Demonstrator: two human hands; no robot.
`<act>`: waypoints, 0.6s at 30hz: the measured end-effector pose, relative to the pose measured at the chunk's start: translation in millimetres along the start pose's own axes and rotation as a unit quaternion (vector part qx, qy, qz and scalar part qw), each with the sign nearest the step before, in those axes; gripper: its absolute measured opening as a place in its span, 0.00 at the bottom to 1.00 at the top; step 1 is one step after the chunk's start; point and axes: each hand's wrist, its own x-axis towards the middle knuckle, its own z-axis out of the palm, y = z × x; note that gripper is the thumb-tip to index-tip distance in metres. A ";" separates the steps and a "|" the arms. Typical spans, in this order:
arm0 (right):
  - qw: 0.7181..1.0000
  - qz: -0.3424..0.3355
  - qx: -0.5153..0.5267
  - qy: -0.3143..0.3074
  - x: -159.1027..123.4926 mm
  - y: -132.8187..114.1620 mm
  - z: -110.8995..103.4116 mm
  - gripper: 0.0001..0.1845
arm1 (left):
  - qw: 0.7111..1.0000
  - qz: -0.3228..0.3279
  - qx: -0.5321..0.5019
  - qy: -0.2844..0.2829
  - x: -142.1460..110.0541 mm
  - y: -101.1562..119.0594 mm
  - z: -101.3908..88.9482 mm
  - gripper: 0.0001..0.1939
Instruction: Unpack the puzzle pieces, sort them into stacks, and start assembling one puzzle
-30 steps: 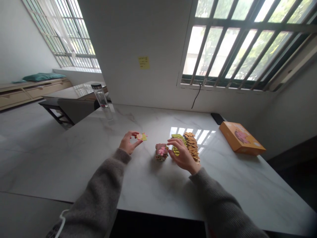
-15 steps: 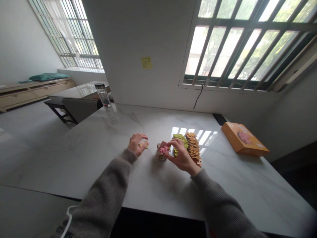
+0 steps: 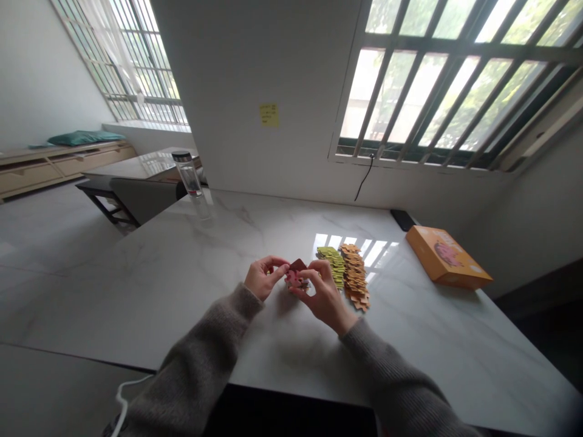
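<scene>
As the right hand (image 3: 324, 295) pinches a small pile of jigsaw pieces (image 3: 296, 278) in the middle of the counter (image 3: 182, 273), the left hand (image 3: 263, 278) curls half-closed against it, any grip unclear. Stacked yellow-green pieces (image 3: 331, 267) and orange pieces (image 3: 354, 278) lie just beyond; an orange puzzle box (image 3: 449, 257) sits near the far right edge.

I'm getting bright daylight from the window (image 3: 437, 91), a pale glare patch (image 3: 355, 252) on the table (image 3: 182, 273), soft shadow below the right hand (image 3: 325, 297), and warped edges.
</scene>
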 end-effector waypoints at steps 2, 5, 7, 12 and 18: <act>1.000 0.000 0.008 -0.003 1.3 -2.8 -2.2 0.15 | 1.000 0.010 -0.009 -0.002 -0.4 1.7 -0.8 0.17; 0.999 0.029 0.031 0.025 8.2 -7.1 -9.4 0.17 | 0.998 0.056 -0.017 -0.020 -2.0 8.0 -1.2 0.16; 0.997 0.058 0.045 0.034 13.6 -8.3 -13.6 0.19 | 0.995 0.097 -0.009 -0.034 -3.3 11.3 -0.4 0.14; 0.993 0.085 0.079 -0.008 19.4 -7.4 -14.6 0.10 | 0.985 0.166 0.045 -0.014 -6.0 12.8 2.5 0.09; 0.960 0.222 0.112 0.131 16.2 -8.6 -10.1 0.14 | 0.937 0.278 0.205 0.047 -8.8 14.0 2.0 0.25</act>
